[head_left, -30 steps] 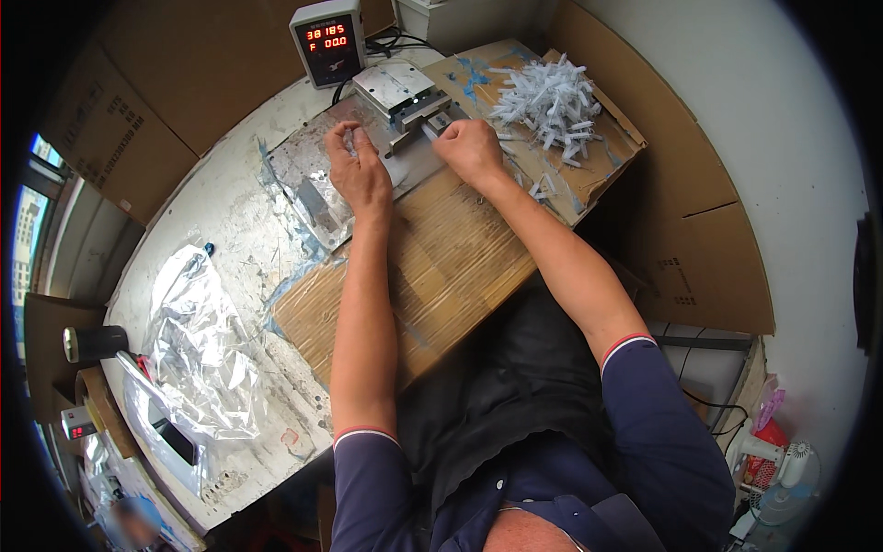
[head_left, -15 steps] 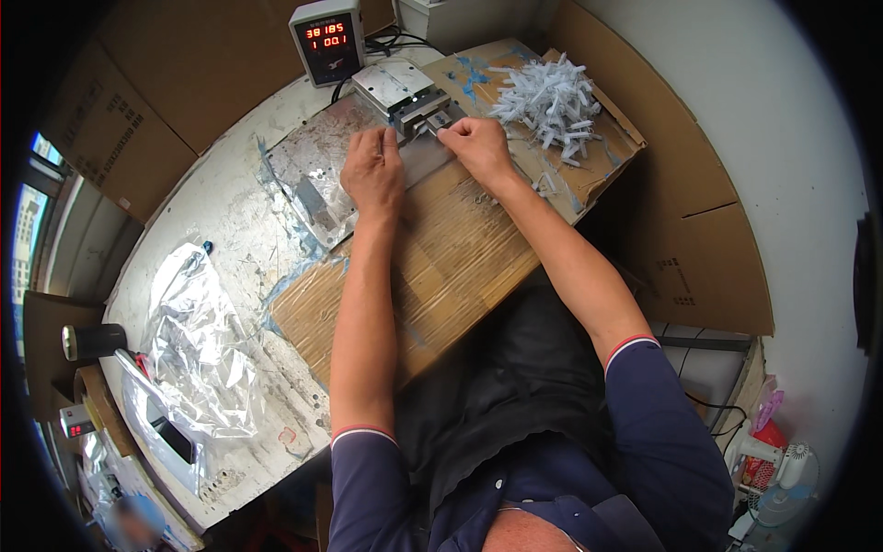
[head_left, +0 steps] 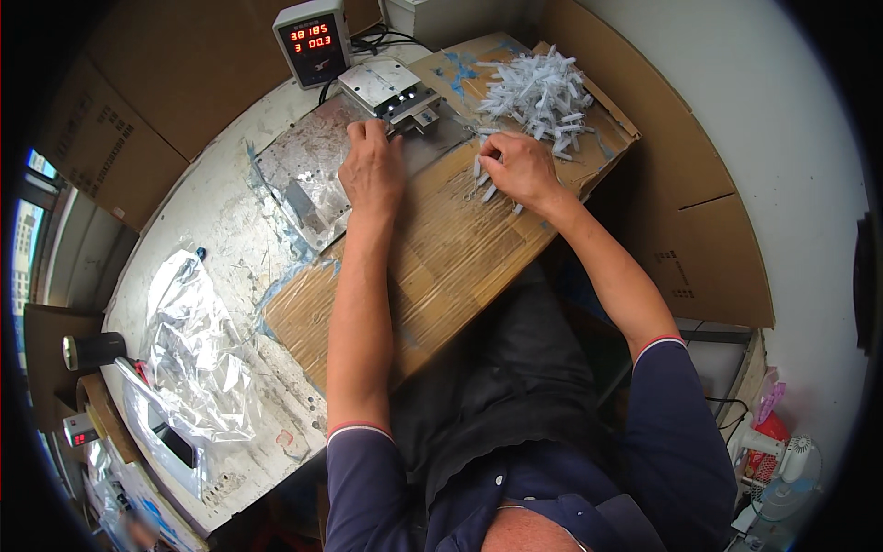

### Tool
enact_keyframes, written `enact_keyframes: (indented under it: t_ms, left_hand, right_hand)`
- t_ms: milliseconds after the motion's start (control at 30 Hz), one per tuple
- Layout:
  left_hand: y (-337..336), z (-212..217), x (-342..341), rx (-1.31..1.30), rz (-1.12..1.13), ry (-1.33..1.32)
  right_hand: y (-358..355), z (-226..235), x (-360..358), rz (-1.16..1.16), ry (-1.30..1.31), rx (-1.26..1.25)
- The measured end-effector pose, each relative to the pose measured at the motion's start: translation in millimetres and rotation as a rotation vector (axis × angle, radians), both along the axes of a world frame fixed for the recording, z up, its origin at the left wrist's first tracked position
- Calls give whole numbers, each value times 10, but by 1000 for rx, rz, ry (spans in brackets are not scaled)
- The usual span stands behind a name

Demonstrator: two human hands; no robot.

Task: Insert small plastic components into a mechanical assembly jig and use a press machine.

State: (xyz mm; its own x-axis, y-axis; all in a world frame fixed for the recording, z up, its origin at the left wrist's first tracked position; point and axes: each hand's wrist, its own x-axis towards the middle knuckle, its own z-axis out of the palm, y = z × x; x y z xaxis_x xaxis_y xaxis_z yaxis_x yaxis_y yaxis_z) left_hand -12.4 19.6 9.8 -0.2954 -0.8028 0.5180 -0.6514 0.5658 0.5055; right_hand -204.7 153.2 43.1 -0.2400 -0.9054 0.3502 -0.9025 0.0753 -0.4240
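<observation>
A metal clamp-like fixture (head_left: 400, 99) stands on a scuffed metal plate (head_left: 303, 156) toward the back of the bench. My left hand (head_left: 371, 173) is at the fixture's near side, its fingers curled together. Whatever they hold, if anything, is hidden. Over the cardboard, my right hand (head_left: 522, 170) is closed in a pinch among a few loose translucent plastic pieces (head_left: 487, 192). What lies between its fingertips cannot be made out. Just beyond this hand is a heap of similar small translucent pieces (head_left: 538, 97).
Flattened cardboard (head_left: 432, 267) covers the near bench edge. A counter box with red digits (head_left: 313, 44) stands behind the fixture, cables beside it. At left lie a crumpled clear plastic bag (head_left: 198, 340) and a dark cylinder (head_left: 94, 350). Cardboard walls (head_left: 681, 184) surround the bench.
My right hand has moved from the fixture rightward and nearer, to the loose pieces on the cardboard. My left hand stays beside the fixture. The counter's red digits have changed.
</observation>
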Motion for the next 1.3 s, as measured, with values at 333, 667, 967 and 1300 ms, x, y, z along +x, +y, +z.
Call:
enact_keyframes:
  t_ms: [333,667,967,1300]
  left_hand:
    - [-43,-46,-18,-31,27,-23]
    - [-44,-52,-18,-69,14,-42]
    - [-92,-82,18,-190,14,251]
    - [-309,-72,236,944,-582,1235]
  right_hand:
    - [11,66,126,-68,56,213]
    - [-33,-102,120,-52,30,112]
    - [-85,-58,238,-44,79,169]
    - [-192,-97,391,-57,-90,73]
